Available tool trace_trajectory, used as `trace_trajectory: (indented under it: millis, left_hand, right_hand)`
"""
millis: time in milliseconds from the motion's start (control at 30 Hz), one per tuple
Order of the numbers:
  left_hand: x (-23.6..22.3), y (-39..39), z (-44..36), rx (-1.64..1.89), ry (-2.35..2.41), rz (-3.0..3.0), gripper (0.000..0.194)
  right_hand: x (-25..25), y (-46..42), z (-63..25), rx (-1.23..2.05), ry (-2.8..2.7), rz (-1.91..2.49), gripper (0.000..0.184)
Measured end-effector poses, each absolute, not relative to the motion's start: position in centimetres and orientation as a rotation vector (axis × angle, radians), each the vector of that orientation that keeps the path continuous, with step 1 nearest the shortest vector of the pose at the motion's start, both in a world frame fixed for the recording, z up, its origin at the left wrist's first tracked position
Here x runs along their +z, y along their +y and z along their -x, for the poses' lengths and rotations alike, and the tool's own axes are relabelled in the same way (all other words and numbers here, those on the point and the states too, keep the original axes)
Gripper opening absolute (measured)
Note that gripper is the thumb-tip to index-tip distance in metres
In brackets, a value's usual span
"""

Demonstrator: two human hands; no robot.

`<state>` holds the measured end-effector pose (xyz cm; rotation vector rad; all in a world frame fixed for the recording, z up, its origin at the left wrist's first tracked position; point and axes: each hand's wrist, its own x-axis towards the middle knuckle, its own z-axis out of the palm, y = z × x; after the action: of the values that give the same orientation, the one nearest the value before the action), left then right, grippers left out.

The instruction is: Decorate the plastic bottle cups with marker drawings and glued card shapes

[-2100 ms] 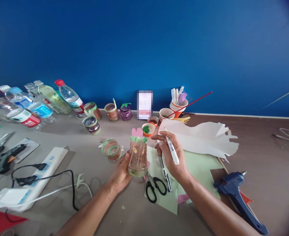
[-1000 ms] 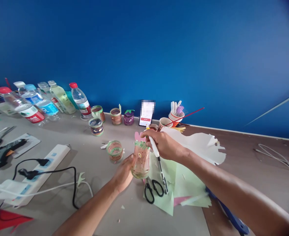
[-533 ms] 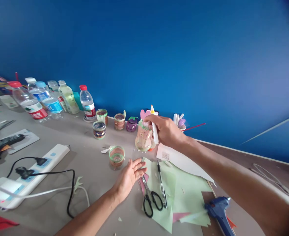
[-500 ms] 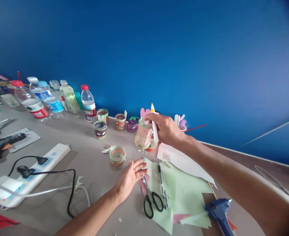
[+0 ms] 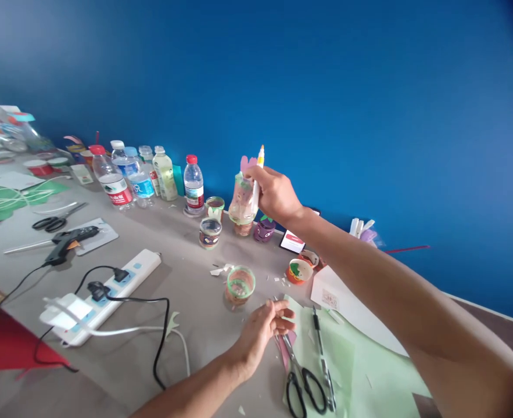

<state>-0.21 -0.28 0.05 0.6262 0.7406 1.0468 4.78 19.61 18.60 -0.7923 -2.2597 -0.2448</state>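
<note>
My right hand (image 5: 277, 193) is closed around a white and yellow marker (image 5: 260, 157) and the top of a clear decorated plastic jar (image 5: 241, 200) with pink paper petals (image 5: 248, 163). The jar is lifted in front of the blue wall, its base over a small banded cup. My left hand (image 5: 267, 328) lies palm up with its fingers apart, holding nothing. Just left of its fingertips stands a clear cup with a green rim (image 5: 240, 284). Below them are black-handled scissors (image 5: 302, 386) and a pen (image 5: 321, 354) on green paper (image 5: 356, 366).
A purple cup with a face (image 5: 265, 229) and an orange cup (image 5: 298, 271) stand near the wall. Several water bottles (image 5: 194, 186) stand further left. A power strip (image 5: 138, 273) with cables and a black glue gun (image 5: 67, 244) lie on the left.
The view has swung left. My right hand has carried the jar and marker leftward along the wall, from over the orange cup to over the banded cup. My left hand stays open.
</note>
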Motion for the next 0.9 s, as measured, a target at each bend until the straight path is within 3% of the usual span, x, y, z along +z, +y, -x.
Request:
trace_trajectory:
  millis: [467,900]
  left_hand:
    - [-0.5,-0.2,-0.3,1.022,0.750,-0.649,0.097]
    - [-3.0,0.0,-1.4,1.069,0.733,-0.620,0.092]
  right_hand:
    - [16.0,27.1,4.3,-0.559,-2.338,0.869,0.024]
    - [13.4,28.9,6.2,-0.526,-2.396,0.834,0.028]
